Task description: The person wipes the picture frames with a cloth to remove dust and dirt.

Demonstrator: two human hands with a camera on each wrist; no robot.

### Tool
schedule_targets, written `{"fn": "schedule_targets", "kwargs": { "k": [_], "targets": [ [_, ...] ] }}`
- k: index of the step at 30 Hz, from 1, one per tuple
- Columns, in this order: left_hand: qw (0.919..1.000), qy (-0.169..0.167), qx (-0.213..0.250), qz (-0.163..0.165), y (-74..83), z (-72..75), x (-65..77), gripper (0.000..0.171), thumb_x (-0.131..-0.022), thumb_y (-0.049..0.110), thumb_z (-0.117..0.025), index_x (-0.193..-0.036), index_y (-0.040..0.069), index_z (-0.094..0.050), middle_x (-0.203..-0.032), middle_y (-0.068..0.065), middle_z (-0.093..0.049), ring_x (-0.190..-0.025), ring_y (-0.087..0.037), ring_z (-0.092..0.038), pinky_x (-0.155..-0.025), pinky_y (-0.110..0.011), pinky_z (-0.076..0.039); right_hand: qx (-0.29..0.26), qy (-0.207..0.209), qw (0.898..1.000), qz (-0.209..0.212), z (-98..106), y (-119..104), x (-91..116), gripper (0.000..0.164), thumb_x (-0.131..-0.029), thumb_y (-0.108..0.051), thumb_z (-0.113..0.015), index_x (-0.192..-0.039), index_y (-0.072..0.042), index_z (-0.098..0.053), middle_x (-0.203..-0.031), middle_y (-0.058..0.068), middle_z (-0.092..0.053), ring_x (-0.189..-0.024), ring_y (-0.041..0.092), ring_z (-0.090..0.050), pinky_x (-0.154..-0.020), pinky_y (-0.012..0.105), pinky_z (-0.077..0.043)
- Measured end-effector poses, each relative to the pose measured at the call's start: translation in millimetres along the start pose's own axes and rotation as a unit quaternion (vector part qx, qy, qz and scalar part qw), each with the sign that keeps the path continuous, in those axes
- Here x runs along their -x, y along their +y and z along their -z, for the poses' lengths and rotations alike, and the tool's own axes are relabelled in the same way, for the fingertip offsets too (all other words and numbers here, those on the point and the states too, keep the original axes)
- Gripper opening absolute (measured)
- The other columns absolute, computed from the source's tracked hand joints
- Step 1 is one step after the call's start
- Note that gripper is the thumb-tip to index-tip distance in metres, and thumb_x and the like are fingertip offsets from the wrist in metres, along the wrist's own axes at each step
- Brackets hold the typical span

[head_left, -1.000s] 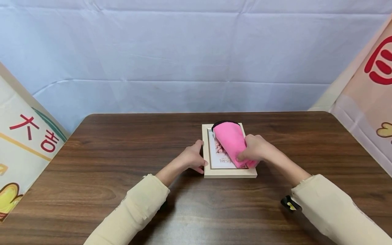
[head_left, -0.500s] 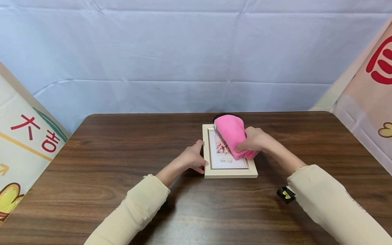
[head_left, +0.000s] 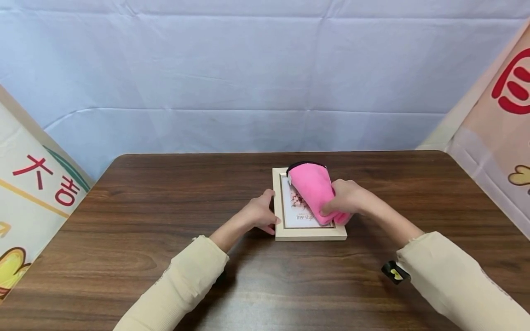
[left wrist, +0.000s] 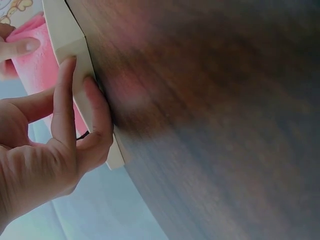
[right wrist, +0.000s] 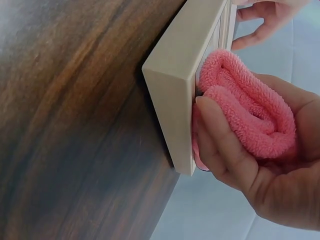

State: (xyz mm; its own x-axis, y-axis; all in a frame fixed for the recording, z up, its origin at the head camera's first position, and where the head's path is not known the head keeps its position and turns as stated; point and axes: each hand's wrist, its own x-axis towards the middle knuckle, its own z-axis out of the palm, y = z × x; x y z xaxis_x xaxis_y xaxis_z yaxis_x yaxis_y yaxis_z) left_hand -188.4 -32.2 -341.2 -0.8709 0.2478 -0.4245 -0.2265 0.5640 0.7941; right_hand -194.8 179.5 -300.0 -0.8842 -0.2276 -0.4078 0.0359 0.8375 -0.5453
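Observation:
A cream picture frame (head_left: 310, 235) lies face up on the wooden table, with pink blossoms and the words "free style" on its insert. My left hand (head_left: 262, 212) holds the frame's left edge; in the left wrist view its bent fingers (left wrist: 64, 107) press against the side. My right hand (head_left: 345, 200) grips a folded pink cloth (head_left: 310, 184) with a dark edge, which lies over the right part of the frame. In the right wrist view the cloth's fluffy roll (right wrist: 250, 107) sits between thumb and fingers. Part of the insert is hidden under the cloth.
The brown table (head_left: 174, 193) stretches to both sides of the frame. Behind it hangs a pale blue-white curtain (head_left: 232, 82). Printed banners (head_left: 488, 110) stand at the left and right sides. A small black device (head_left: 394, 272) is by the right sleeve.
My right hand slid the cloth away toward the frame's far end, then back toward the near end, covering part of the lettering again. The left hand and the frame have stayed nearly still.

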Motion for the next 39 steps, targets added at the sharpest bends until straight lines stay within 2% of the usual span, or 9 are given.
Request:
{"fn": "schedule_targets", "kwargs": {
  "k": [7, 15, 19, 21, 26, 28, 32, 39],
  "targets": [
    [0.9999, -0.003, -0.013, -0.003, 2.2, 0.5, -0.2, 0.073, -0.079, -0.012, -0.062, -0.140, 0.005, -0.024, -0.122, -0.030, -0.039, -0.058, -0.023, -0.060, -0.050, -0.028, -0.055, 0.017, 0.009, 1.000, 0.009, -1, -2, 2, 0.038, -0.072, -0.017, -0.073, -0.090, 0.005, -0.048, -0.076, 0.013, -0.055, -0.052, 0.016, -0.058, -0.048, 0.029, -0.053],
    [0.9991, -0.012, -0.041, -0.005, 3.3, 4.5, 1.2, 0.073, -0.080, -0.009, -0.062, -0.142, 0.005, -0.024, -0.126, -0.028, -0.040, -0.059, -0.024, -0.061, -0.050, -0.028, -0.055, -0.035, 0.001, 0.999, -0.002, -5, -8, 1, 0.033, -0.075, -0.013, -0.069, -0.089, 0.005, -0.047, -0.073, 0.016, -0.059, -0.052, 0.018, -0.062, -0.050, 0.032, -0.055],
    [0.9987, -0.017, -0.047, -0.008, 4.0, 12.4, 3.2, 0.071, -0.083, -0.002, -0.062, -0.143, 0.007, -0.025, -0.118, -0.024, -0.047, -0.068, -0.025, -0.060, -0.052, -0.029, -0.056, -0.041, 0.009, 0.999, -0.002, -7, -11, 0, 0.032, -0.074, -0.012, -0.069, -0.089, 0.006, -0.047, -0.074, 0.016, -0.059, -0.052, 0.019, -0.063, -0.051, 0.032, -0.055],
    [0.9984, -0.011, -0.055, -0.010, 4.6, 17.8, 4.7, 0.069, -0.085, 0.002, -0.062, -0.143, 0.007, -0.026, -0.118, -0.023, -0.048, -0.072, -0.025, -0.060, -0.052, -0.029, -0.056, -0.026, 0.014, 1.000, 0.004, -8, -13, -1, 0.032, -0.074, -0.014, -0.069, -0.087, 0.005, -0.048, -0.074, 0.016, -0.058, -0.052, 0.018, -0.062, -0.050, 0.031, -0.055],
    [0.9950, 0.014, -0.095, -0.027, 5.8, 32.9, 8.1, 0.064, -0.087, 0.008, -0.061, -0.142, 0.007, -0.028, -0.100, -0.018, -0.055, -0.077, -0.025, -0.061, -0.053, -0.027, -0.055, -0.001, 0.026, 1.000, 0.008, -10, -18, -3, 0.030, -0.073, -0.018, -0.070, -0.084, 0.003, -0.051, -0.072, 0.013, -0.059, -0.051, 0.015, -0.061, -0.050, 0.029, -0.054],
    [0.9929, 0.023, -0.112, -0.032, 5.2, 39.2, 9.3, 0.063, -0.087, 0.008, -0.061, -0.142, 0.007, -0.029, -0.092, -0.016, -0.055, -0.079, -0.025, -0.061, -0.053, -0.026, -0.055, -0.017, 0.025, 1.000, 0.004, -12, -22, -3, 0.028, -0.073, -0.016, -0.069, -0.083, 0.004, -0.052, -0.071, 0.013, -0.060, -0.051, 0.016, -0.062, -0.051, 0.029, -0.055],
    [0.9873, 0.040, -0.151, -0.032, 4.1, 51.6, 12.6, 0.060, -0.087, 0.010, -0.061, -0.140, 0.007, -0.032, -0.093, -0.013, -0.054, -0.076, -0.026, -0.061, -0.054, -0.027, -0.055, -0.037, 0.021, 0.999, 0.007, -15, -31, -3, 0.025, -0.074, -0.012, -0.067, -0.085, 0.004, -0.052, -0.072, 0.014, -0.061, -0.050, 0.017, -0.062, -0.050, 0.030, -0.055],
    [0.9616, 0.058, -0.266, -0.038, 0.5, 70.6, 23.1, 0.051, -0.088, 0.016, -0.059, -0.134, 0.004, -0.040, -0.099, -0.012, -0.057, -0.060, -0.019, -0.060, -0.063, -0.030, -0.051, -0.071, 0.021, 0.997, 0.020, -23, -46, -6, 0.025, -0.072, -0.009, -0.067, -0.087, 0.004, -0.052, -0.073, 0.016, -0.060, -0.050, 0.019, -0.062, -0.050, 0.031, -0.055]
  ]
}}
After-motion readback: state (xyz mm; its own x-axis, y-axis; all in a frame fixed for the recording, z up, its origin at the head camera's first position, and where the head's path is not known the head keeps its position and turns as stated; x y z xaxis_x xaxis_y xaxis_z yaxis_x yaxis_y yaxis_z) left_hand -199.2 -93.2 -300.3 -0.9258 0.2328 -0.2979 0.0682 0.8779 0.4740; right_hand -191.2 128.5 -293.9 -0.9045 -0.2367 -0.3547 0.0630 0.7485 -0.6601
